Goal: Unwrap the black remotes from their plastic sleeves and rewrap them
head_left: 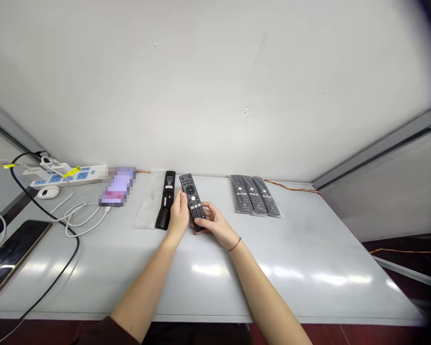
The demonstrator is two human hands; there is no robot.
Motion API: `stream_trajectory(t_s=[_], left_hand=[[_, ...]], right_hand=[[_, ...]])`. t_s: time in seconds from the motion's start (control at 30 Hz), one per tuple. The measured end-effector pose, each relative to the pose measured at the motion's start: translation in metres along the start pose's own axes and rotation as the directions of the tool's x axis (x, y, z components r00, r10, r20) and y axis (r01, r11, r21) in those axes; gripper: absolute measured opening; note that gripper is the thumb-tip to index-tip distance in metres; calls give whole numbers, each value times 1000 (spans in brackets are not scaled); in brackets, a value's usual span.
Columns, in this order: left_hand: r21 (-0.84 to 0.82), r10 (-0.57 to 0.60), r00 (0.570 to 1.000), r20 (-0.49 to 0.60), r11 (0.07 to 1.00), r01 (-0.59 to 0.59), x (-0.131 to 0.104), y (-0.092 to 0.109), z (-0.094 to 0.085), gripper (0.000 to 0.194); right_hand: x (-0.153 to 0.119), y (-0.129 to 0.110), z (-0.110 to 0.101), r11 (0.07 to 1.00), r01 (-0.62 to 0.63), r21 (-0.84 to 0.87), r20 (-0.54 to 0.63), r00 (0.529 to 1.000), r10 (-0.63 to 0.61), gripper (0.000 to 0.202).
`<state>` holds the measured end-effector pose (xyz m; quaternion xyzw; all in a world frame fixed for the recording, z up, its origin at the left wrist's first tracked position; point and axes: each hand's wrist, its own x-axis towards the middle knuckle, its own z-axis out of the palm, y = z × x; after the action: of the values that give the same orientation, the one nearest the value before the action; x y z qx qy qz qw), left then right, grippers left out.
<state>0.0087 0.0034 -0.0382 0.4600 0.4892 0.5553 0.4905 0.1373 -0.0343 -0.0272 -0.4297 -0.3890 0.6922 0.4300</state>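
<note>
Remote control: in both hands, mid-table toward the wall, keys up, far end angled slightly left. Left to right from the table's near-left edge:

Dark phone lies flat, apart from the work. Power strip sits against the wall, presumably to leave the front free for hands. Second phone, screen blurred, lies close by; white cable loops to its lower edge, likely for charging.

Clear sleeve lies flat, just left of an opened remote, back up, battery bay exposed; that side up probably keeps the bay in reach.

Left hand grasps the held unit's left side, thumb along the edge, seemingly to steady it. Right hand grasps its near end, thumb over the lower keys, fingers around the right side; apparently this leaves the thumb able to press.

Farther right, three bagged remotes lie side by side, well apart from the hands, perhaps to keep them separate.
</note>
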Motion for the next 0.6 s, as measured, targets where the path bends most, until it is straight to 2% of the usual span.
stream_trajectory(t_s=[0.07,0.2,0.27,0.33,0.4,0.43,0.5,0.57,0.6], left_hand=[[83,38,999,15,996,-39,-1,2,0,39],[227,37,996,87,972,-56,-4,13,0,33],[376,98,989,112,917,-134,-3,22,-6,28],[553,182,980,78,810,-195,3,32,-20,26],[729,213,976,-36,674,-121,11,39,-41,28],[797,200,971,-132,604,-17,16,41,-53,29],[821,167,962,-214,565,84,25,41,-76,30],[841,49,954,-294,488,234,32,37,-95,34],[840,10,951,-309,472,268,34,34,-101,35]], right_hand=[[-2,0,5,1000,2,-9,30,1000,-1,51],[-4,1,13,998,61,-16,32,998,-60,66],[-3,2,16,996,82,-35,-26,996,-83,64],[-2,3,18,994,92,-53,-101,990,-97,58],[0,4,18,994,94,-50,-147,984,-101,53],[0,4,18,995,94,-42,-155,983,-100,52],[1,4,17,995,93,-34,-158,983,-97,50],[1,4,17,995,92,-45,-153,983,-98,48],[1,4,17,994,92,-53,-151,983,-99,47]])
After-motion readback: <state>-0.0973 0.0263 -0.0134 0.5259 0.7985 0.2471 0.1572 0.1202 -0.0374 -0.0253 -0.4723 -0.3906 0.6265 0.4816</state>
